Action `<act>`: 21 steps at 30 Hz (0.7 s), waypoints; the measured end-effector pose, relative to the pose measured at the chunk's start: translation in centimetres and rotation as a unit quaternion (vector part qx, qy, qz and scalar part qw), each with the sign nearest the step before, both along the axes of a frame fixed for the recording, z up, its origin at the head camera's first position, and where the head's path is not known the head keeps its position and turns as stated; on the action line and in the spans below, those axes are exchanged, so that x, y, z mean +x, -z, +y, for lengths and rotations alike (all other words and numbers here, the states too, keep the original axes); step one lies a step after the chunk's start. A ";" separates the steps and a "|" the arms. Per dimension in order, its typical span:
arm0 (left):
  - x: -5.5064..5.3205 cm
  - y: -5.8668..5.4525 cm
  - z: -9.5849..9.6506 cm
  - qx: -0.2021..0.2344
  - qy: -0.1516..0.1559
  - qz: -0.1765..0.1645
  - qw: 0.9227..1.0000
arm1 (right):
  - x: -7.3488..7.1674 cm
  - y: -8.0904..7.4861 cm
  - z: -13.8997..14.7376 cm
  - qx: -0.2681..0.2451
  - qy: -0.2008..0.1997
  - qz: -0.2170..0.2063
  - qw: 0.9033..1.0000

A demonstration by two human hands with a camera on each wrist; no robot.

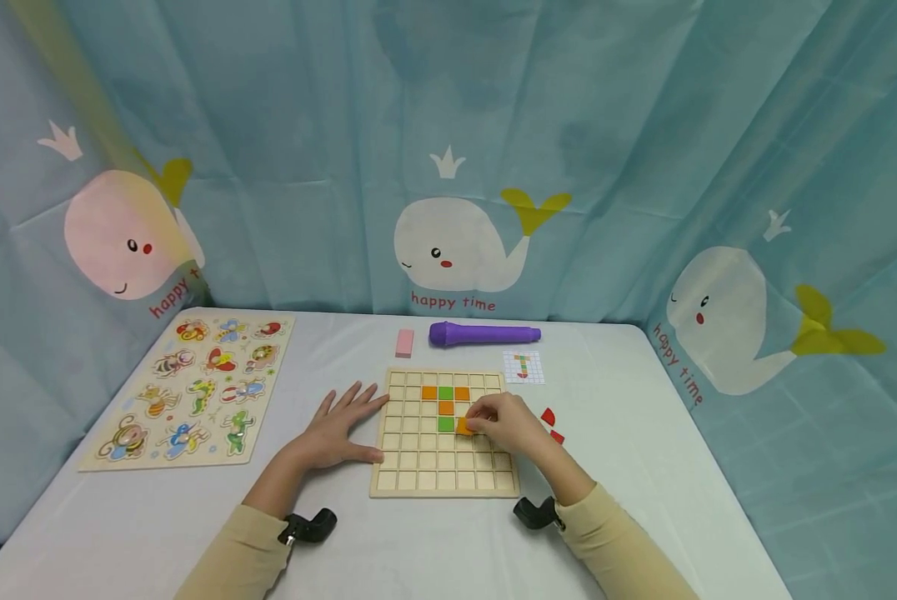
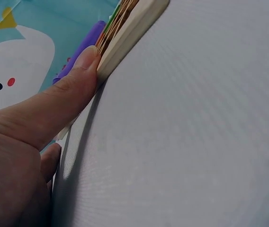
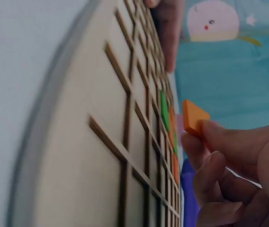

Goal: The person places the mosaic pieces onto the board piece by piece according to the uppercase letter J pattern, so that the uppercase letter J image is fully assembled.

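A wooden grid board (image 1: 418, 482) lies on the table with orange and green square tiles set in its upper middle cells, including a green tile (image 1: 446, 424). My right hand (image 1: 510, 423) pinches an orange tile (image 3: 193, 117) between thumb and fingertips, held just over the board beside that green tile. On the board's left edge my left hand (image 1: 336, 433) rests with fingers spread; its thumb (image 2: 73, 85) touches the edge in the left wrist view. A small pattern card (image 1: 533, 375) with a coloured figure on a grid lies behind the right hand.
Red pieces (image 1: 548, 416) lie right of the board, partly behind the right hand. A purple microphone-shaped object (image 1: 486, 335) and a pink block (image 1: 404, 343) are behind the board. At left lies a wooden insect puzzle (image 1: 223, 400). A whale-print curtain (image 1: 306, 208) surrounds the table.
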State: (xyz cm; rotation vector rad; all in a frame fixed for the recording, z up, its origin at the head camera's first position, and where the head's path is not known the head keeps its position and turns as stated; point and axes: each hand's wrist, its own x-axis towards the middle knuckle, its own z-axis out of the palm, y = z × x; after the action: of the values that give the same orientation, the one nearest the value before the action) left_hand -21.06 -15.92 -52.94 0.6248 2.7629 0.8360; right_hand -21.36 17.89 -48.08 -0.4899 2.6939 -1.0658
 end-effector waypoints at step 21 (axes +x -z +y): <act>0.2 -0.4 0.1 0.009 0.003 0.006 1.000 | 0.6 1.4 -2.6 -0.004 -0.048 0.020 0.999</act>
State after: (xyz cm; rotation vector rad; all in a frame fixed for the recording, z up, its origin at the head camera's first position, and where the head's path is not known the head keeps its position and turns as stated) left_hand -20.85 -15.85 -52.56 0.6428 2.7652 0.8605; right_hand -20.80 15.31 -49.52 -0.6408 2.6715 -1.0530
